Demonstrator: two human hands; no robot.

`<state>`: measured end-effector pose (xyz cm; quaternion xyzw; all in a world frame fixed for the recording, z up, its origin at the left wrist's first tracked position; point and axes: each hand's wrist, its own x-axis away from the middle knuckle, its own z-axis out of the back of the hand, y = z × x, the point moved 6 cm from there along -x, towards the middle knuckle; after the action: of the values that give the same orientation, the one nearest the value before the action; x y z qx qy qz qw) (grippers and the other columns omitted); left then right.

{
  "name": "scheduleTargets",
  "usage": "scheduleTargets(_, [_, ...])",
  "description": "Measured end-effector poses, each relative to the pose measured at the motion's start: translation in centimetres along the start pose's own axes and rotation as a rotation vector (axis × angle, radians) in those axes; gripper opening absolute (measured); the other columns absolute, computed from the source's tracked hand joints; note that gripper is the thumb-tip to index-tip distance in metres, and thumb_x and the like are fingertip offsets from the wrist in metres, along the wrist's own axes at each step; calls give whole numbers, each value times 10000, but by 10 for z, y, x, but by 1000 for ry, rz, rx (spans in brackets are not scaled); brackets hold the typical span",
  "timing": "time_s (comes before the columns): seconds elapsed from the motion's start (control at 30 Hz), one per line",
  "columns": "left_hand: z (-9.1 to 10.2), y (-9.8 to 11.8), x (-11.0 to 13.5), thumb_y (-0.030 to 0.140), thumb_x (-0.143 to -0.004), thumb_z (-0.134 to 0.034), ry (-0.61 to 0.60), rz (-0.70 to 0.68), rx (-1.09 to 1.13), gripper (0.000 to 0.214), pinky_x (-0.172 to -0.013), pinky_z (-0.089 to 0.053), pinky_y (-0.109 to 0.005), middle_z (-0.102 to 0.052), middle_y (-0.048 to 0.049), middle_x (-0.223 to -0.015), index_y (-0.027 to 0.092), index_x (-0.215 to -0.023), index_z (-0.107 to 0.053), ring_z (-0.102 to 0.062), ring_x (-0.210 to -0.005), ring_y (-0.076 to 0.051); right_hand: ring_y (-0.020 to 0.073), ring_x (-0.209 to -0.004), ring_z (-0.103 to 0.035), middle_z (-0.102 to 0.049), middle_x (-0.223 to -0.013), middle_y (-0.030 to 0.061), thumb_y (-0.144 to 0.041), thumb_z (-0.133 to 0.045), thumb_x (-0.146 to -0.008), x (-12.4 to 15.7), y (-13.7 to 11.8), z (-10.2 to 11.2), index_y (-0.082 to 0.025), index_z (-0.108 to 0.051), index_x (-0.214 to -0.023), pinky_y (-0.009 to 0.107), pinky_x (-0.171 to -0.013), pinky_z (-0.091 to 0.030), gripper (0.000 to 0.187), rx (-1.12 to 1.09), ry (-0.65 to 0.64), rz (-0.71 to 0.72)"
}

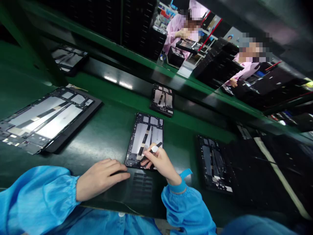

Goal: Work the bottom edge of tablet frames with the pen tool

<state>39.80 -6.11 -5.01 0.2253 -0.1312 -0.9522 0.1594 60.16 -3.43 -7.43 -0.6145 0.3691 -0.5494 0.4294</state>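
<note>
An opened tablet (156, 132) lies in front of me on the green bench, its batteries and dark flex cables exposed. My right hand (160, 163) is over its lower part, pinching black tweezers (158, 146) with a white patch on the shaft. The tweezers' tips point down to the tablet's lower edge; what they touch there is too small to make out. My left hand (104, 176) rests flat, fingers stretched, with its fingertips at the tablet's lower left corner. Just below the tablet is a clear sheet with dark strips (141, 187).
More opened tablets lie around: a large one at left (49, 119), one behind (162, 99), one at right (214, 163). Another tablet (69, 58) sits far left behind a green post (36, 45). Black stacked trays (144, 26) stand on the shelf; two people in pink work beyond.
</note>
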Motion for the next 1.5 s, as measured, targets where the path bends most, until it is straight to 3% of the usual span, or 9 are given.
scheduleTargets(0.17, [-2,-17,-6,128,-1093,-330,79,10,-101,326,-888,-465,-295,-711,-44,-1130,183,-1202,-632,-618,-994,-177,225,-575,-768,-684,-594,-27,-585,-805,-724,-19,4,-9,-208,-522,-828,201,-410,-540,483,29,-72,-67])
scheduleTargets(0.87, [-6,-17,-1,91,-1079,-388,33,22,-107,303,-906,-502,-323,-712,-40,-1187,171,-1257,-620,-604,-1057,-190,227,-583,-761,-637,-543,-33,-595,-755,-733,-18,8,-12,-214,-517,-801,200,-411,-529,454,81,-45,-77])
scheduleTargets(1.1, [-15,-9,0,54,-1033,-347,69,-65,-274,411,-774,-459,-370,-696,-93,-1209,159,-1344,-594,-607,-974,-241,215,-580,-752,-659,-578,-24,-573,-756,-751,-18,6,-13,-213,-537,-811,204,-415,-530,425,75,-45,-73])
scheduleTargets(1.33, [-14,-11,-2,24,-1017,-334,29,-34,-262,442,-832,-441,-377,-690,-84,-1196,178,-1330,-605,-595,-990,-245,186,-617,-734,-658,-645,-15,-449,-702,-850,9,4,19,-215,-562,-804,193,-435,-508,276,59,209,109])
scheduleTargets(1.5, [-13,-15,-2,24,-1014,-376,-41,19,-226,450,-925,-451,-370,-670,-87,-1229,213,-1376,-566,-586,-1077,-237,183,-622,-706,-661,-684,-6,-362,-651,-917,29,7,22,-214,-613,-850,228,-481,-484,167,212,223,181])
